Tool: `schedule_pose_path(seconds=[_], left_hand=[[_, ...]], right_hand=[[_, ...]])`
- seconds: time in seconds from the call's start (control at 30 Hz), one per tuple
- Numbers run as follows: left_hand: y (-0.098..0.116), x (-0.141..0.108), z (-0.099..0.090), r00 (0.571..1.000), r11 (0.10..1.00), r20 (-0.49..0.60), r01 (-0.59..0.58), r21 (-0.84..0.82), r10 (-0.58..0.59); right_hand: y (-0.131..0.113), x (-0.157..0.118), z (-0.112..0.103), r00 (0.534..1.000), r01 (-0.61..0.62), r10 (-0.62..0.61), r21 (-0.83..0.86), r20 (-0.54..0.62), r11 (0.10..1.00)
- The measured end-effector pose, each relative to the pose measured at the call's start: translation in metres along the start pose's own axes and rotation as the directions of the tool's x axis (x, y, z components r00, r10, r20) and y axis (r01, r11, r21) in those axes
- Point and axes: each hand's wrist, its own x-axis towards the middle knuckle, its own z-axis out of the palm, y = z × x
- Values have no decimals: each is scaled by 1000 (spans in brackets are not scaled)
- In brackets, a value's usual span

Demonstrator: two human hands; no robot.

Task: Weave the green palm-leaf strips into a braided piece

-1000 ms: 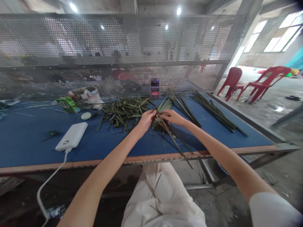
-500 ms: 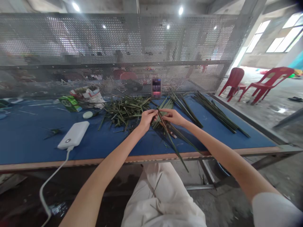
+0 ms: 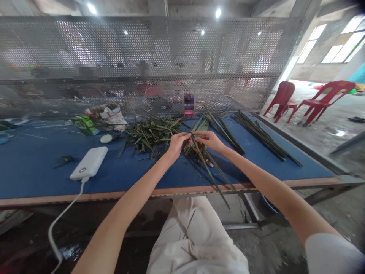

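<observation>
Long narrow green leaf strips [image 3: 212,176] run from between my fingers down over the table's front edge. My left hand [image 3: 180,142] pinches their upper end, thumb and fingertips pressed together. Close beside it, my right hand [image 3: 210,140] also grips the strips, its index finger reaching toward the left fingertips. What exactly lies between the fingertips is too small to make out. Under and behind the hands lie flat, wider green leaf pieces [image 3: 202,125]. A small metallic item [image 3: 209,163] rests on the table below my right hand.
A heap of cut leaf pieces [image 3: 154,129] lies left of my hands. Long leaf bundles [image 3: 262,135] lie at the right. A white power bank [image 3: 89,163] with a cable, a pale oval object [image 3: 106,139] and a green box [image 3: 84,125] are leftward. A perforated metal screen [image 3: 114,49] stands behind.
The hanging strips have shifted slightly; the right-hand one has swung left and straightened. Both hands stay almost in place, still gripping.
</observation>
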Motion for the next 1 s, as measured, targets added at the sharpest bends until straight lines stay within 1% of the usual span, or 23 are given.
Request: schedule_pose_path(seconds=[0.23,0.4,0.5,0.57,0.67,0.73,0.8,0.87,0.93,1.0], left_hand=[[-4,-1,3,999,999,-32,22,26,-21],[-1,1,0,1000,999,-6,15,38,-15],[1,2,-3,998,998,53,23,53,-25],[2,3,-4,995,998,92,28,59,-33],[1,3,-4,994,999,103,31,36,-35],[1,4,-3,996,999,86,38,23,-40],[1,3,-2,996,999,78,36,30,-38],[0,3,-1,996,998,85,30,49,-34],[-1,3,-1,996,997,85,29,70,-35],[-3,3,-1,995,996,89,27,88,-34]], right_hand=[[-5,-3,1,998,-67,67,-24,-13,997],[-5,-2,2,999,-48,48,-33,-4,998],[-4,-3,2,1000,8,-11,-118,-19,993],[-5,-6,2,993,77,-98,-244,-73,967],[-10,-10,2,959,154,-246,-472,-139,868],[-12,-12,2,943,184,-307,-568,-127,802],[-12,-12,0,935,227,-346,-610,-84,760],[-11,-11,-1,928,268,-371,-621,-40,736],[-8,-10,-3,927,272,-374,-615,-40,740],[-6,-8,-4,932,247,-355,-592,-72,767]])
